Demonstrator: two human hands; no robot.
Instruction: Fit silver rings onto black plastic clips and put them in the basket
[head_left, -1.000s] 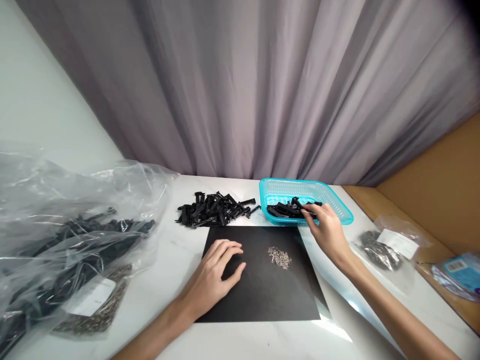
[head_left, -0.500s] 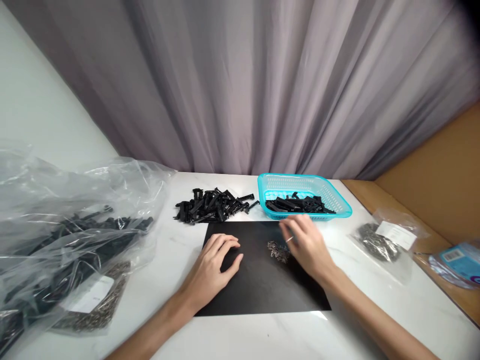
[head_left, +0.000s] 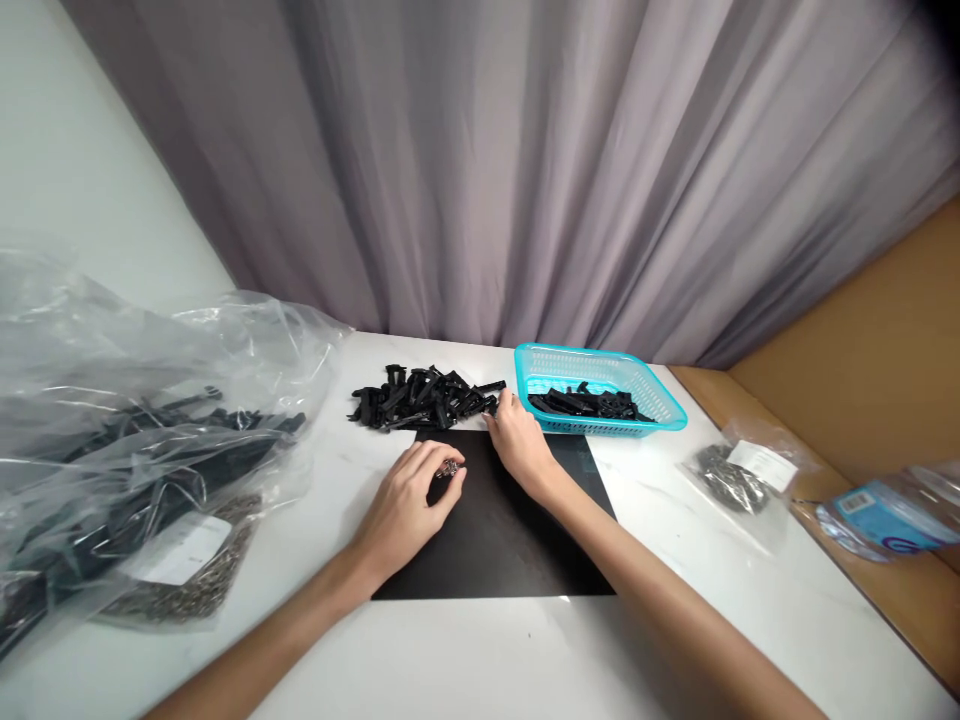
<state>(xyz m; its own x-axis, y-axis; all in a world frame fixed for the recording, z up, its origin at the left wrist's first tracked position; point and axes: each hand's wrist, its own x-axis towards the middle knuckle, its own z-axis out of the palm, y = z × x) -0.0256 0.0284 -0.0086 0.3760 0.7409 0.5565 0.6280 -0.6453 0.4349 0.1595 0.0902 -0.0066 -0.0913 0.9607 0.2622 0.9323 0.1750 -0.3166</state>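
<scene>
My left hand is curled over the left part of a black mat, thumb and fingers closed around a small cluster of shiny metal pieces. The exact shape of these pieces is too small to make out. My right hand reaches to the right end of a pile of black plastic parts. Its fingertips are pinched together at a black part there, largely hidden by the fingers. To its right stands a turquoise basket with more black parts in it.
Large clear plastic bags of black parts fill the left side, beside a labelled bag of small metal pieces. At right lie another bag of metal pieces and a plastic bottle. A grey curtain hangs behind the white table.
My right hand has moved left and away from me, from the metal pieces to the black pile. Metal pieces now show between my left fingers, which have closed in. The view has shifted slightly.
</scene>
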